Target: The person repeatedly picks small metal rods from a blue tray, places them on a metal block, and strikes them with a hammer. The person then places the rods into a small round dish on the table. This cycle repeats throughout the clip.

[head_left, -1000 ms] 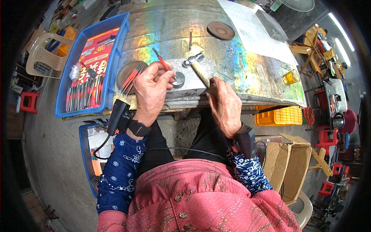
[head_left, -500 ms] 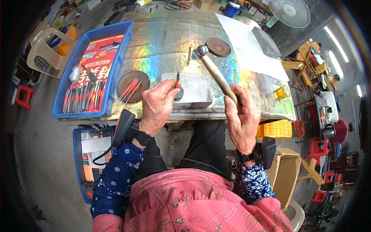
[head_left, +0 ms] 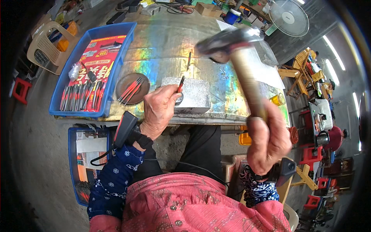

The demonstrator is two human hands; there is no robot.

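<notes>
Pinched in my left hand (head_left: 159, 110) is a slim red-and-black tool (head_left: 180, 84), standing tilted with its dark end up. Its lower end is by a small round dark metal piece (head_left: 179, 99) on the grey metal block (head_left: 199, 92); whether they touch I cannot tell. My right hand (head_left: 268, 141) grips a hammer (head_left: 247, 75) by its pale wooden handle. The hammer's metal head is raised to the right of the block and smeared by motion. Another slim dark piece (head_left: 189, 61) lies just beyond the block.
A brown round dish (head_left: 143, 97) holds several red-handled slim tools. Further left, a blue tray (head_left: 123, 63) contains many more on a red printed sheet. At right are a yellow container (head_left: 277, 99) and scattered small metal bits (head_left: 225, 72). A fan (head_left: 288, 17) stands behind.
My right hand has moved right and nearer, lifting the hammer up and away from the block. My left hand stays beside the block, the slim tool now leaning slightly more to the right.
</notes>
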